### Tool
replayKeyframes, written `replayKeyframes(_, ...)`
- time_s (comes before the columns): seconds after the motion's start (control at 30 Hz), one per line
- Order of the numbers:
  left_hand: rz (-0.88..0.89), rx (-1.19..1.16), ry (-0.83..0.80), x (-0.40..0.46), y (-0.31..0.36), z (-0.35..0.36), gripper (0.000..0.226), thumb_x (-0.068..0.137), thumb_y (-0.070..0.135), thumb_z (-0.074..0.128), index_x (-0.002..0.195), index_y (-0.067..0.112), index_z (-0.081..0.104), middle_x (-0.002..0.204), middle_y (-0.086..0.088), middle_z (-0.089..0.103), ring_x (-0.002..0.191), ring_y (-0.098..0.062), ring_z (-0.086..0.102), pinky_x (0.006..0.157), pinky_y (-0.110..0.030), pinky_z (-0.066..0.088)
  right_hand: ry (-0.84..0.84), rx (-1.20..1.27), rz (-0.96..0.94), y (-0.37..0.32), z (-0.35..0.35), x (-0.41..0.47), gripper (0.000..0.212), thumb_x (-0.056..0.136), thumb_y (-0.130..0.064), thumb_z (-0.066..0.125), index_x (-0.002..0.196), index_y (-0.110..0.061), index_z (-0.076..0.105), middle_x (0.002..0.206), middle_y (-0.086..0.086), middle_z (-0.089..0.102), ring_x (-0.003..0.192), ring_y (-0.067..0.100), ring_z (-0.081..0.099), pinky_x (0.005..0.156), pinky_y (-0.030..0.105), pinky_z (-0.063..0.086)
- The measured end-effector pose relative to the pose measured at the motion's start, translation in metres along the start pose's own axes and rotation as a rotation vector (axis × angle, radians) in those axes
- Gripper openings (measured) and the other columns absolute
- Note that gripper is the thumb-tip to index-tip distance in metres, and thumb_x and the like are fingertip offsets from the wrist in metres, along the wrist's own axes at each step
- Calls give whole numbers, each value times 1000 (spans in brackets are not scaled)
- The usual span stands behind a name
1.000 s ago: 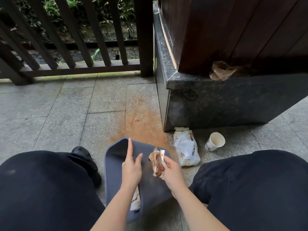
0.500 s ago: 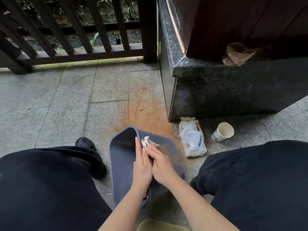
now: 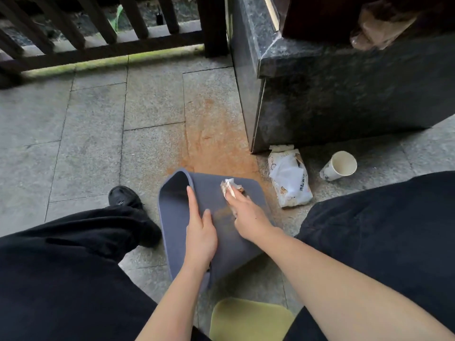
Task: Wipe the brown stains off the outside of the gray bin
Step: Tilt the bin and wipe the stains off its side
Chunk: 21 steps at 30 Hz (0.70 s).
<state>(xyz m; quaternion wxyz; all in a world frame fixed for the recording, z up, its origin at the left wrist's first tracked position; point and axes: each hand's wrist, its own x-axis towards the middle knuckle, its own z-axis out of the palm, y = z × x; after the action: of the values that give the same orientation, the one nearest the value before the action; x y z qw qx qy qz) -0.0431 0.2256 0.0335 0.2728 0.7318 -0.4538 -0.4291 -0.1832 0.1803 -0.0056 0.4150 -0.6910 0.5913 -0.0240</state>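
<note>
Gray bin (image 3: 236, 239) lies on its side on the stone paving (image 3: 93, 134), between the person's knees. Long axis runs away from the person and a little leftward; the open mouth points away, toward the wooden railing (image 3: 103, 48), and the base end sits nearest the body. A broad outer wall faces up. A brown stain (image 3: 222, 213) smears that wall just left of the right hand.

Left hand (image 3: 200, 232) rests flat on the upturned wall, fingers straight, index finger reaching to the rim of the mouth; it presses rather than grasps. Right hand (image 3: 248, 212) pinches a crumpled, brown-soiled wipe (image 3: 230, 185) and holds it against the wall near the mouth end, fingers curled over it.

Against the frame half a second back: the two hands were bunched together at the rim, wipe barely out past the fingers. Now the right hand sits apart from the left, further right on the wall, with the wipe out ahead of the fingertips. A second back the wipe was lifted clear of the bin.

Around: an orange-brown patch (image 3: 216, 143) on the paving just beyond the mouth. Dark stone plinth (image 3: 332, 99) ahead right. A torn wipe packet (image 3: 289, 178) lies just right of the bin, a paper cup (image 3: 341, 166) on its side beyond that. A black shoe (image 3: 125, 196) left of the bin. A yellow-green object (image 3: 248, 318) at the bottom edge, partly hidden by the forearms.
</note>
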Motion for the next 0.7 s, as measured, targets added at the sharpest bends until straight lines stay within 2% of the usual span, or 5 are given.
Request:
replayKeyframes(0.13,23,50,-4,0,12,6,66,107,31,35,145,67,-5,69,50,53,65,14,57,60,-24,38,30,68,135,33,-4,10,78,97,3,35,157,-37,5,164,-17,-3,150,25,18,113,42,35)
replayKeyframes(0.27,33,83,-3,-1,21,12,68,106,33,36,141,72,-8,78,6,68,65,-14,63,63,-33,45,47,91,271,57,-4,21,70,98,-3,35,156,-36,13,165,-6,14,139,34,38,109,44,39)
replayKeyframes(0.47,62,134,12,-1,23,20,70,106,31,38,144,68,-8,72,-2,68,56,-12,60,57,-35,45,72,274,500,88,2,40,64,93,-5,41,150,-34,35,134,17,53,116,38,55,96,40,47)
replayKeyframes(0.63,92,130,7,8,7,9,70,106,27,42,150,60,-1,79,58,50,70,28,51,64,-1,38,102,346,538,73,-3,48,66,91,-2,44,149,-33,38,140,16,49,110,34,54,84,30,44)
replayKeyframes(0.7,82,137,2,12,2,-2,74,105,25,45,152,56,-1,74,58,47,67,28,50,65,3,36,126,307,418,45,-3,43,76,88,4,43,151,-37,32,155,5,35,125,33,49,92,31,44)
